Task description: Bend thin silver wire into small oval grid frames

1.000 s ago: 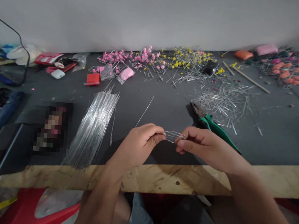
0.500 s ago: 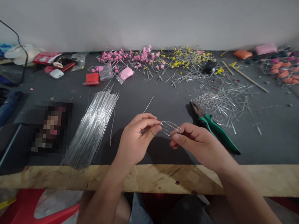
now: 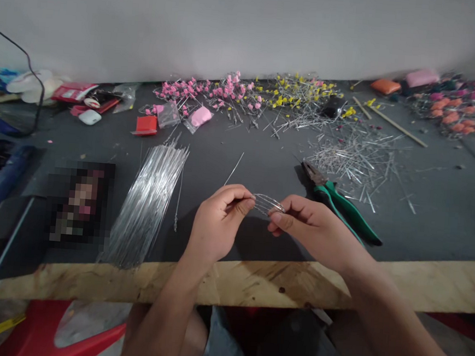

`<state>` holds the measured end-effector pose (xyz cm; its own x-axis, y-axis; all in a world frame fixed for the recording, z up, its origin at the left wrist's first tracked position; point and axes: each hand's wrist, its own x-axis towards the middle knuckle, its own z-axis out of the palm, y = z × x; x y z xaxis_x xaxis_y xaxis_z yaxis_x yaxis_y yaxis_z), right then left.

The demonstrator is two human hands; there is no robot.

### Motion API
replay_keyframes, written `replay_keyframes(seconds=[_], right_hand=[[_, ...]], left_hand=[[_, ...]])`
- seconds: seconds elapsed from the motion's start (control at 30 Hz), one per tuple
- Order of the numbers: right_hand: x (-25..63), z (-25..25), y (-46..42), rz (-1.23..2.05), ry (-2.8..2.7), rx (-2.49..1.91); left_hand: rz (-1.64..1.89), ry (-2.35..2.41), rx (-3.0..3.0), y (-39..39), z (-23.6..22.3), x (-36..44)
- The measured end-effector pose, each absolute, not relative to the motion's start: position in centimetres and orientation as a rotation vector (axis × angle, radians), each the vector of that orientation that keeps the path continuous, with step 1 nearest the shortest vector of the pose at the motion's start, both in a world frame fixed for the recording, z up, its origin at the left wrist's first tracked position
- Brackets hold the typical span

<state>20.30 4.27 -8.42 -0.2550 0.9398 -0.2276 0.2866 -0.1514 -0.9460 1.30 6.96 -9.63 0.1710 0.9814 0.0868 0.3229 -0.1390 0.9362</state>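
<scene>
Between my two hands a few thin silver wires (image 3: 263, 202) bow outward into a small loop-like bundle. My left hand (image 3: 220, 215) pinches one end of the wires between thumb and fingers. The other end is gripped by my right hand (image 3: 310, 222), also in a pinch. One straight wire (image 3: 234, 168) sticks up behind my left hand; whether it belongs to the held bundle I cannot tell. Pliers with green handles (image 3: 344, 208) lie just beyond my right hand. To the left of my left hand lies a thick bundle of straight silver wires (image 3: 147, 204).
Pink-tipped wires (image 3: 228, 89) and yellow-tipped wires (image 3: 299, 92) lie along the wall. Loose cut wires (image 3: 352, 159) are scattered behind the pliers. A red packet (image 3: 146, 125) and a wooden stick (image 3: 401, 128) lie on the dark tabletop. Its wooden front edge (image 3: 253, 286) runs before me.
The wires between my hands have shifted slightly, and their strands look closer together. Both hands keep nearly the same place and grip.
</scene>
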Motion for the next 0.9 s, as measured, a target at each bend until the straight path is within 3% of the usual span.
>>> replay_keyframes(seconds=[0.53,0.9], right_hand=[[20.6,-8.2,4.2,1.675,-1.265,-1.189],[20.4,-8.0,4.3,1.714,-1.226,-1.138]], left_hand=[[1.042,0.908,0.852,6.5,-10.3,2.2],[1.116,0.78,0.739,6.5,-9.8,2.8]])
